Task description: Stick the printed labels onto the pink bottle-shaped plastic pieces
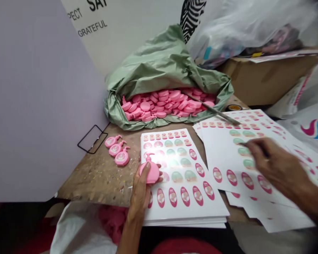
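"What's on the scuffed wooden table (95, 180)?"

"Sticker sheets (214, 208), and a pink bottle-shaped piece (153, 173) above them, cradled by the left hand's (141, 190) curled fingers (146, 168)."

"The right hand (278, 162)?"

"Its fingers (254, 146) are pressed together over other sheets (228, 190); any pinch, I can't tell."

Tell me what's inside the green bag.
The green bag holds a heap of pink bottle-shaped pieces. Only the top layer shows; anything beneath it is hidden.
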